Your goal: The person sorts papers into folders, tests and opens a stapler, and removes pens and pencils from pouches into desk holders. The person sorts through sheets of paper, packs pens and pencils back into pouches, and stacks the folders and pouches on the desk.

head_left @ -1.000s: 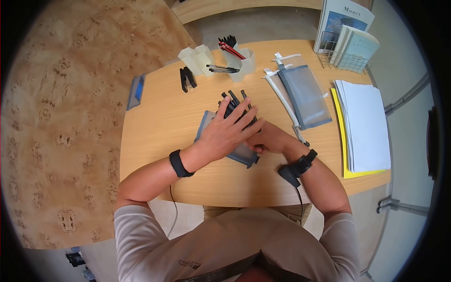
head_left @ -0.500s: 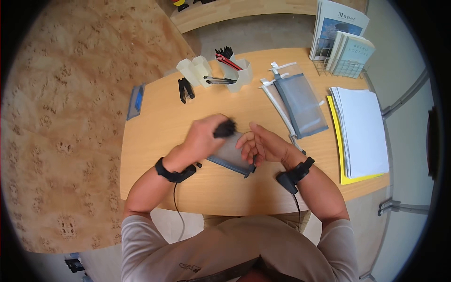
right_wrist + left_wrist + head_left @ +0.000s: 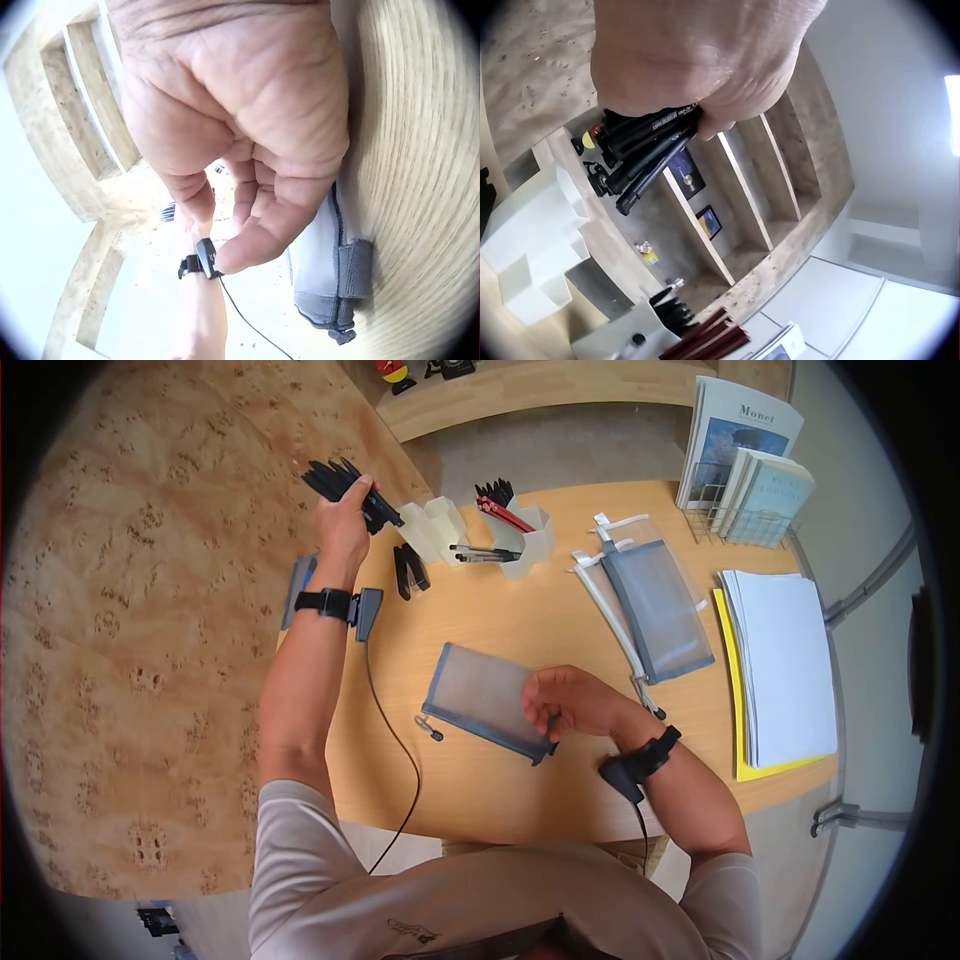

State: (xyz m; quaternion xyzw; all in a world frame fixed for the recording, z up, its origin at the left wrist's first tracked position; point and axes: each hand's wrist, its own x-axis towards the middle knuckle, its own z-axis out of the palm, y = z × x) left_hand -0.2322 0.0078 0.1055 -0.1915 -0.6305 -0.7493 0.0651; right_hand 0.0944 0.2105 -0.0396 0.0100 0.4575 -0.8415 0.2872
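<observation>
My left hand (image 3: 343, 532) grips a bundle of black pens (image 3: 330, 482), raised at the far left of the desk. One end of the bundle points toward a white pen holder (image 3: 420, 532) whose compartments look bare. In the left wrist view the pens (image 3: 649, 154) fan out beneath the palm. Over the right end of a grey-edged mesh zipper pouch (image 3: 480, 682) hovers my right hand (image 3: 575, 700), fingers loosely curled around nothing. The right wrist view has the pouch (image 3: 319, 262) lying flat below that hand, its zipper end toward the camera.
A black stapler (image 3: 410, 572) lies before the holders. Another white holder (image 3: 538, 542) carries red and black pens. More mesh pouches (image 3: 660, 610) lie to the right, beside stacked paper (image 3: 780, 670) on a yellow folder. Books stand in a wire rack (image 3: 735, 525). A cable (image 3: 395, 735) trails from my left wrist.
My left hand took up the pens from over the pouch and carried them away to the far left. My right hand stayed by the pouch, its fingers now loosely curled.
</observation>
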